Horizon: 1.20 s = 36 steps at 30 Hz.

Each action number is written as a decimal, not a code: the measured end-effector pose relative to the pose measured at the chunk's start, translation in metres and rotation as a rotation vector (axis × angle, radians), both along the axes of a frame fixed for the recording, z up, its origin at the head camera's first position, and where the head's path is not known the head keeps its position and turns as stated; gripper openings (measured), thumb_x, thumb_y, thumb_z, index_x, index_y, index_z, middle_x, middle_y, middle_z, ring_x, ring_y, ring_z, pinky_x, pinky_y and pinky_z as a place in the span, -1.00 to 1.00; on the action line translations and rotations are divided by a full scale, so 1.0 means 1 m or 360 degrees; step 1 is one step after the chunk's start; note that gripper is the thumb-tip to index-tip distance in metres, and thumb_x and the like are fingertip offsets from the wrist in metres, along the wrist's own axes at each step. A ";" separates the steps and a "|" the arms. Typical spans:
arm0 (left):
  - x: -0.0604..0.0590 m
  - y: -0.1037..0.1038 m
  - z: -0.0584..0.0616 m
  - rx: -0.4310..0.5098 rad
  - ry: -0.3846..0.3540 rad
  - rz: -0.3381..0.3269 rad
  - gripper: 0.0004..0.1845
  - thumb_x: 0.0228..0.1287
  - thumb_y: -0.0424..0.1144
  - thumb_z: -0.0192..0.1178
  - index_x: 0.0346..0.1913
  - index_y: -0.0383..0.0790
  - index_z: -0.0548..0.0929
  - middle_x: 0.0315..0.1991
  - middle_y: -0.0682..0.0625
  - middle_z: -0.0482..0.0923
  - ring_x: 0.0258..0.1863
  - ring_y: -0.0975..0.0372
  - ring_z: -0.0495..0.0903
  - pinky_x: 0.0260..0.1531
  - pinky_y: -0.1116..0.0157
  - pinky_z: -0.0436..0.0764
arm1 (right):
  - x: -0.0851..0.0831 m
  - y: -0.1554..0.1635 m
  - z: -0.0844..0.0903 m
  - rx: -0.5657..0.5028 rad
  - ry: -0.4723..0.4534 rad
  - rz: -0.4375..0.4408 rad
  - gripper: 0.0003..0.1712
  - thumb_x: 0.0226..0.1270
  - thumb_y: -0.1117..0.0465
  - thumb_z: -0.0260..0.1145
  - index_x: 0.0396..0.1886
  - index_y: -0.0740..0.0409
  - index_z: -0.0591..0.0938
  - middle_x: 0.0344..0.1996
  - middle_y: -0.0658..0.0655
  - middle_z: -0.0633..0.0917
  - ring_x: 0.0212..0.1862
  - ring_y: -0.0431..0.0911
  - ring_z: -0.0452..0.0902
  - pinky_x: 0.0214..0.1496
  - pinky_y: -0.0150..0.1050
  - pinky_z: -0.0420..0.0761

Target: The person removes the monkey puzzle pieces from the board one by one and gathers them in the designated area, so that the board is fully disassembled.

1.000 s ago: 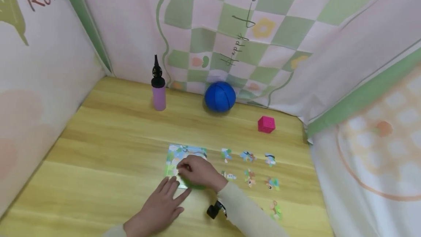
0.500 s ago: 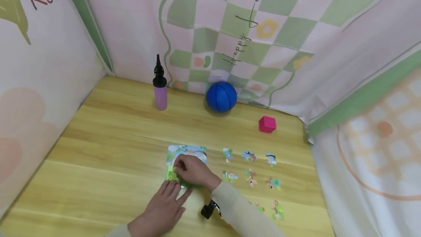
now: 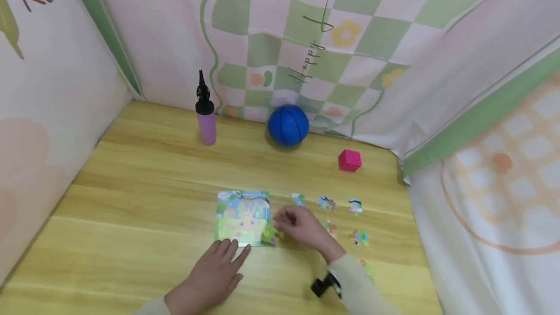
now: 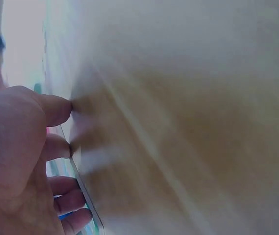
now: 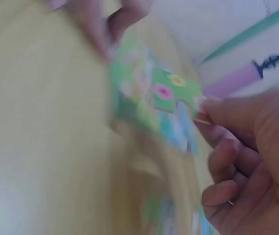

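Observation:
A square puzzle board (image 3: 232,215) with a pale printed picture lies on the wooden table. My left hand (image 3: 210,273) is spread flat, its fingertips on the board's near edge; in the left wrist view the fingers (image 4: 56,110) line up along that edge. Just right of the board, my right hand (image 3: 302,227) pinches a green puzzle piece between thumb and fingertips. That puzzle piece (image 5: 164,91) shows a pink and a yellow flower in the right wrist view and overlaps the board's lower right corner in the head view.
Several loose puzzle pieces (image 3: 359,237) lie in rows to the right, partly hidden by my right hand and sleeve. Behind stand a purple hand pump (image 3: 207,128), a blue ball (image 3: 288,125) and a pink cube (image 3: 350,160). A printed curtain (image 3: 271,47) hangs at the back.
My right hand has moved right, off the board, with the green puzzle piece, uncovering most of the board's picture. My left hand stays at the near edge.

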<state>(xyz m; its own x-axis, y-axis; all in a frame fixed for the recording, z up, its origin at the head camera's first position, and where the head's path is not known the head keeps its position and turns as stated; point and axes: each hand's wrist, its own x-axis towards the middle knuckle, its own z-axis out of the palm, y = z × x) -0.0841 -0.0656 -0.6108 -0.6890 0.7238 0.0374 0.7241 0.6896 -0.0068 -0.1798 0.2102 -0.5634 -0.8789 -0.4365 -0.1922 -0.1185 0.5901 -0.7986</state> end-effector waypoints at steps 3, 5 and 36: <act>0.002 -0.005 0.002 -0.0015 -0.0037 0.0012 -0.31 0.47 0.18 0.09 0.50 -0.12 0.39 0.23 -0.14 0.40 0.14 0.07 0.35 0.21 0.09 0.45 | 0.026 0.034 0.001 0.0114 -0.0091 0.0053 -0.89 0.41 0.10 0.39 -0.14 -0.02 0.72 -0.41 -0.11 0.64 -0.39 -0.17 0.49 -0.38 -0.28 0.58; 0.003 -0.009 0.002 -0.0030 -0.0067 0.0027 -0.31 0.48 0.18 0.08 0.51 -0.12 0.37 0.25 -0.14 0.39 0.17 0.07 0.35 0.23 0.08 0.44 | 0.041 0.048 -0.002 0.0132 -0.0150 0.0071 -0.91 0.42 0.12 0.38 -0.17 -0.01 0.72 -0.39 -0.11 0.65 -0.38 -0.17 0.52 -0.37 -0.29 0.59; 0.008 -0.015 0.007 0.0081 -0.0055 0.0047 -0.32 0.45 0.15 0.15 0.49 -0.13 0.40 0.27 -0.21 0.43 0.19 0.03 0.37 0.21 0.06 0.46 | 0.054 0.051 -0.013 0.0297 0.0071 -0.0100 -0.93 0.41 0.19 0.40 -0.16 -0.02 0.73 -0.39 -0.18 0.67 -0.47 -0.22 0.45 -0.46 -0.31 0.53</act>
